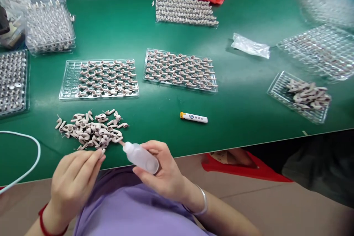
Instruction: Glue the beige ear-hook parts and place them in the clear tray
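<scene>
My left hand (73,179) is closed in a pinch at the table's front edge. A small pale earbud shell (103,152) shows at its fingertips, mostly hidden by the fingers. In my right hand (166,173) is a translucent white squeeze bottle (141,158), tilted so that its thin nozzle points up and left. The nozzle tip lies beside a loose pile of beige earbud shells (91,131), just beyond my left fingers. Whether the tip touches any shell, I cannot tell.
Beyond the pile stand a partly filled clear tray (72,81) and a fuller tray (179,70) of shells. A white lighter (193,117) lies to the right. Further right are a tray with heaped shells (309,96) and a plastic bag (250,46). A white cable (35,151) curves at left.
</scene>
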### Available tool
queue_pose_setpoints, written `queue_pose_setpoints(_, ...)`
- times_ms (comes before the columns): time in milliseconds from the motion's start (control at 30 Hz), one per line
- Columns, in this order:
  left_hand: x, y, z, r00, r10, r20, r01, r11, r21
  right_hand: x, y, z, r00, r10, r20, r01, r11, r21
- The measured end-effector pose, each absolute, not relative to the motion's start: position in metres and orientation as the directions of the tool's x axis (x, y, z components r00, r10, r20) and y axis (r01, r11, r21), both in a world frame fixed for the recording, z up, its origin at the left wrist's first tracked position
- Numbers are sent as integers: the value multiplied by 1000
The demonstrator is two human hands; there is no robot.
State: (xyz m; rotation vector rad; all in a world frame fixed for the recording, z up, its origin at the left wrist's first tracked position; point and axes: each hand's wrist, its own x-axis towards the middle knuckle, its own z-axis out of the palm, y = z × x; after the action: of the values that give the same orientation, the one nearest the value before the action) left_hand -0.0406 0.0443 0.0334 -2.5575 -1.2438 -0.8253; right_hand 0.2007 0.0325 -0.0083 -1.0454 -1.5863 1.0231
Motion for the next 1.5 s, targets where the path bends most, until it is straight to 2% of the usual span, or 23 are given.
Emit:
queue_pose_setpoints(167, -38, 22, 10, 428, 737, 523, 817, -563, 124, 202, 32, -10, -321, 825, 464, 232, 544, -807)
queue_pose_setpoints(333, -38, 23, 3, 325, 787, 524, 825, -507, 250, 206, 33, -12, -358, 795, 490, 259, 589, -766)
queue_pose_setpoints(400, -35, 23, 6, 296, 814, 500, 794, -500, 345, 206, 32, -11, -329, 845, 422, 234, 506, -830)
queue_pose_setpoints(500, -28, 20, 13, 301, 858, 416, 712, -492, 500, 201, 33, -4, -253, 955, 157, 95, 186, -978)
queue_pose_setpoints(567, -24, 18, 19, 323, 867, 380, 668, -493, 558, 195, 35, 2, -261, 965, -28, -30, -37, -999)
queue_pose_setpoints(667, -17, 15, 27, 347, 861, 373, 614, -509, 603, 186, 38, 7, -337, 931, -138, -139, -194, -971)
queue_pose_setpoints(833, -13, 12, 32, 357, 880, 314, 576, -472, 668, 180, 39, 4, -408, 890, -205, -199, -306, -931)
queue_pose_setpoints(1000, -12, 9, 30, 356, 883, 307, 565, -465, 682, 180, 41, -2, -444, 864, -236, -254, -374, -892)
queue_pose_setpoints(1200, -10, 9, 29, 356, 872, 335, 530, -484, 697, 180, 38, -8, -429, 880, -202, -265, -336, -904)
queue_pose_setpoints(1400, -11, 8, 27, 364, 873, 324, 526, -480, 702, 179, 37, -9, -454, 865, -213, -299, -372, -879)
queue_pose_setpoints(1500, -16, 11, 23, 359, 873, 330, 568, -484, 666, 184, 40, -5, -422, 884, -202, -277, -338, -899)
